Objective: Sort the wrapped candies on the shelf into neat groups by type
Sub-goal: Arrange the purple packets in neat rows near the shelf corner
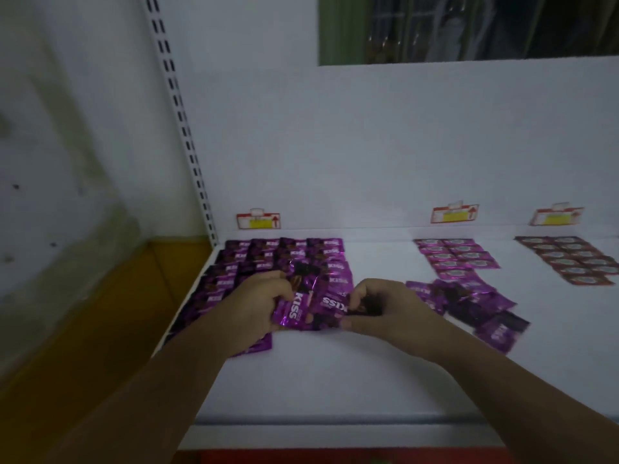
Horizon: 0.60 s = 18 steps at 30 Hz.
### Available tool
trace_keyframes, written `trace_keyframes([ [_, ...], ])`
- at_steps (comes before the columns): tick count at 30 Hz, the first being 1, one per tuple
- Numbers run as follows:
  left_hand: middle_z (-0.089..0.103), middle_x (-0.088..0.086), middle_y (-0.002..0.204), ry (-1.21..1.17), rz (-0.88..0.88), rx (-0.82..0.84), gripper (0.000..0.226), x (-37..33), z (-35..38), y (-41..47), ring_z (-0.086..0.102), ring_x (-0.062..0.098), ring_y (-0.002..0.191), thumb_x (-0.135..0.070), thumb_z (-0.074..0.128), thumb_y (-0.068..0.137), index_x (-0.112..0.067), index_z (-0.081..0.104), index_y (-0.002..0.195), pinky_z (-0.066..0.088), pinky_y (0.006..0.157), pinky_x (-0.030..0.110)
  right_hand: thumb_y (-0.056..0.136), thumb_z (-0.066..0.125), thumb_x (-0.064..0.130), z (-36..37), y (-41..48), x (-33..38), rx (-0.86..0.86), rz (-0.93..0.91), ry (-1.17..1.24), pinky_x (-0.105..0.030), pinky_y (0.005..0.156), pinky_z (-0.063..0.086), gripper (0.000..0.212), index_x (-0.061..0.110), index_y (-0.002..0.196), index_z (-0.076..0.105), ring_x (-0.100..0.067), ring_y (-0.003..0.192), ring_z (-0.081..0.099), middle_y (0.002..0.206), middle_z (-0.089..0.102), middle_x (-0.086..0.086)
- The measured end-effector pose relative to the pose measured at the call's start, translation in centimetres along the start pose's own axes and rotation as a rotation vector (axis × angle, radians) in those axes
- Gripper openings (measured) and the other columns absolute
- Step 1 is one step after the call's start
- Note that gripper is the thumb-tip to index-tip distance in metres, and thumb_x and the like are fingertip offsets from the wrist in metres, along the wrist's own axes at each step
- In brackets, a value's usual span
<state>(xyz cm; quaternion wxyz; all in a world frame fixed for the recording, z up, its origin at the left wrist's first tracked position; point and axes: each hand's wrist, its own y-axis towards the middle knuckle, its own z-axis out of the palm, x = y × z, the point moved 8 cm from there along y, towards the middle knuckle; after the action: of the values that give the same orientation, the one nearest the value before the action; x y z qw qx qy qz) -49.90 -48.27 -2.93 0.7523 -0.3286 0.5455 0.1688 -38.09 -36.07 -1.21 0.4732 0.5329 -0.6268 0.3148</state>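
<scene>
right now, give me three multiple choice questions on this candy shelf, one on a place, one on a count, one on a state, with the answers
1. Where does the loose heap of purple foil candy wrappers lie?
A) just right of the right hand
B) in a box
C) on the floor

2. How many red-and-yellow price tags sit on the white back panel?
A) two
B) three
C) five

3. What is the left hand doing?
A) lying flat and empty
B) gripping a shiny purple KISS wrapper
C) pointing at a tag

Answers:
1 A, the heap spreads beside that hand on the white shelf.
2 B, three tags show, one at the left and two at the right.
3 B, its fingers curl round the wrapper.
</scene>
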Motion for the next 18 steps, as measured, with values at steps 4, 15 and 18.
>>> trace_keyframes([
  [4, 0.073, 0.009, 0.073, 0.048, 0.002, -0.027, 0.030, 0.4, -2.1, -1.2, 0.070, 0.026, 0.065, 0.011, 0.052, 0.078, -0.010, 0.060, 0.098, 0.056, 0.059, 0.035, 0.077, 0.072, 0.005, 2.0, 1.1, 0.8, -0.008, -0.020, -0.022, -0.029, 0.064, 0.052, 0.017, 0.019, 0.076, 0.063, -0.013, 0.064, 0.062, 0.068, 0.065, 0.005],
  [15, 0.067, 0.004, 0.063, 0.287, 0.174, -0.048, 0.013, 0.1, -3.3, -0.9, 0.063, 0.015, 0.053, -0.008, 0.074, 0.074, -0.010, 0.067, 0.084, 0.054, 0.054, 0.026, 0.077, 0.072, 0.004, 5.9, 2.0, 1.1, 0.037, 0.120, 0.085, -0.025, 0.070, 0.055, 0.031, 0.024, 0.099, 0.064, -0.010, 0.079, 0.068, 0.088, 0.072, 0.002],
  [18, 0.066, 0.001, 0.058, 0.391, 0.208, -0.043, 0.008, -0.5, -3.0, -1.0, 0.062, 0.012, 0.051, -0.016, 0.073, 0.076, -0.011, 0.067, 0.079, 0.052, 0.051, 0.021, 0.083, 0.066, 0.008, 5.5, 1.9, 1.2, -0.036, 0.151, 0.140, -0.019, 0.053, 0.045, 0.014, 0.015, 0.095, 0.066, -0.005, 0.058, 0.059, 0.072, 0.068, 0.005],
])
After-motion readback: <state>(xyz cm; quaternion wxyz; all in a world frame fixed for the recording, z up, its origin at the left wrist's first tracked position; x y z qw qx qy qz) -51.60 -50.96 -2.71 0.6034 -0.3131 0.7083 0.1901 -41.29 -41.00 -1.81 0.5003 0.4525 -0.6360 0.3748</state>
